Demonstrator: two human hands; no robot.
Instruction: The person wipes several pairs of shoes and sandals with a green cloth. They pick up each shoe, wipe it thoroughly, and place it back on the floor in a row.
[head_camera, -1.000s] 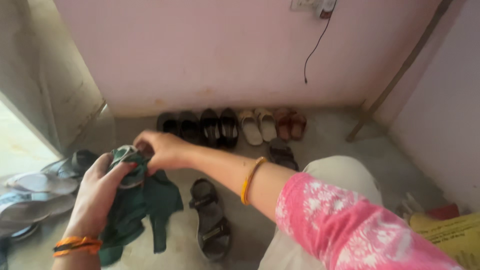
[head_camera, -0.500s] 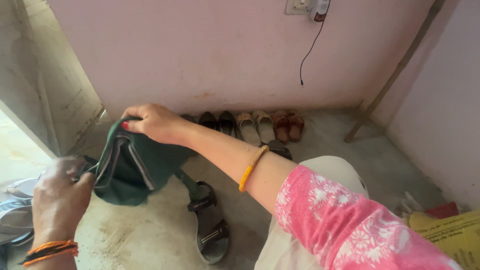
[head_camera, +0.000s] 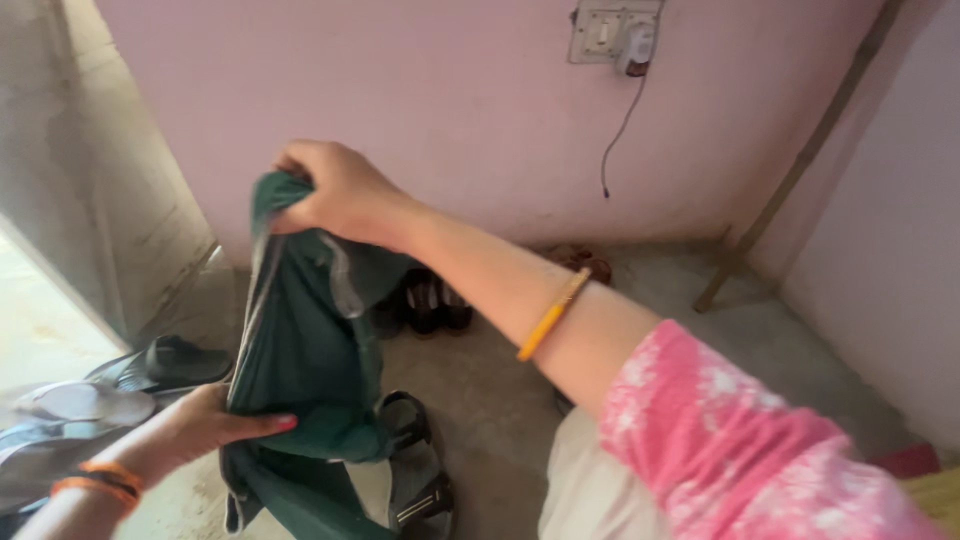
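Green garment (head_camera: 310, 340): soft, light, limp cloth, hanging above the floor (head_camera: 500, 400). Right hand (head_camera: 335, 190) is clenched on its top edge; left hand (head_camera: 215, 425) grips lower folds. Probably best held at hems, both hands.

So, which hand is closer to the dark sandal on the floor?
Left. The left hand grips the green cloth low, just beside the dark sandal. The right hand holds the cloth's top, high above.

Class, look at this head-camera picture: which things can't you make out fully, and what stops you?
- Row of shoes, head view: mostly hidden behind the green cloth and right forearm.
- Sandal: covered by the cloth, cut by the bottom edge.
- Left hand: palm pressed into the cloth, unseen.
- Footwear at left: blurred.
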